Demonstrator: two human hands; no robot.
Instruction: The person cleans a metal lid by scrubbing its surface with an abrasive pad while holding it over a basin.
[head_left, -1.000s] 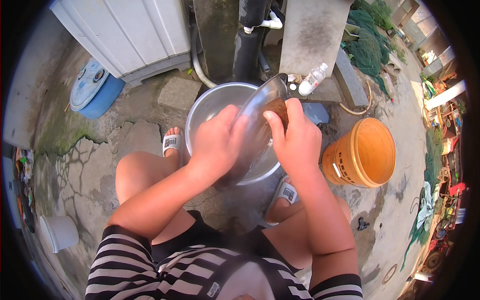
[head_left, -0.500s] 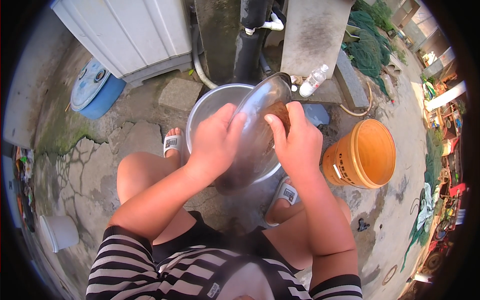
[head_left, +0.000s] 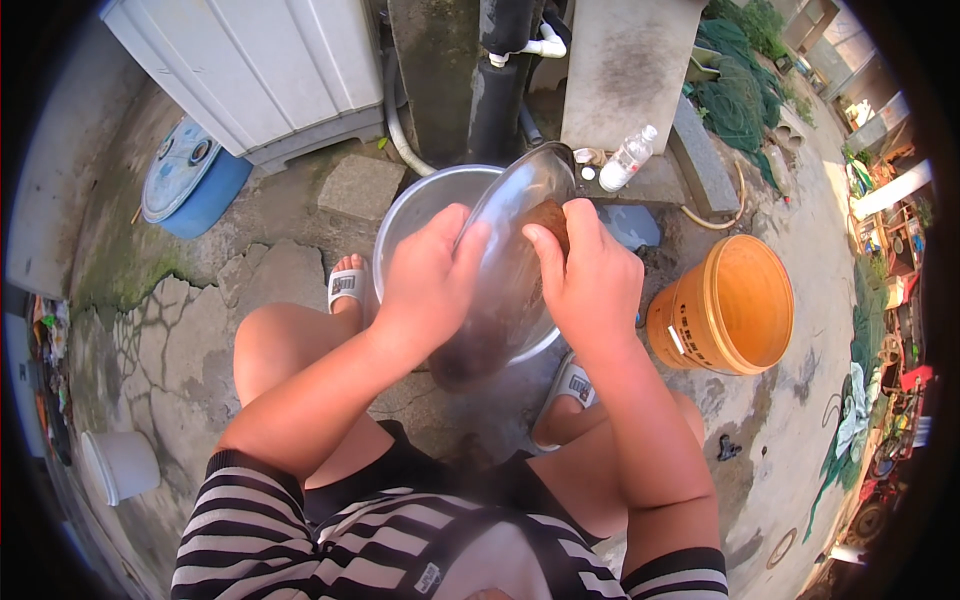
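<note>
Left hand (head_left: 430,270): clamped on pan (head_left: 508,262) edge | right hand (head_left: 596,272): curled round brown pad (head_left: 547,222) against pan | basin (head_left: 412,212) beneath | rubbing apparently underway, remainder unclear

A grey concrete floor (head_left: 800,420) spreads wide, cracked and greenish toward its left edge, where a plain wall (head_left: 80,150) rises. Along its far edge stand a white ribbed housing (head_left: 250,70), a dark pillar (head_left: 430,90) beside a black pipe (head_left: 490,120), and a pale slab (head_left: 630,80) — green netting (head_left: 735,90) heaped near the far right corner. Daylight falls brightest toward the right edge, beside mixed clutter (head_left: 890,440).
</note>
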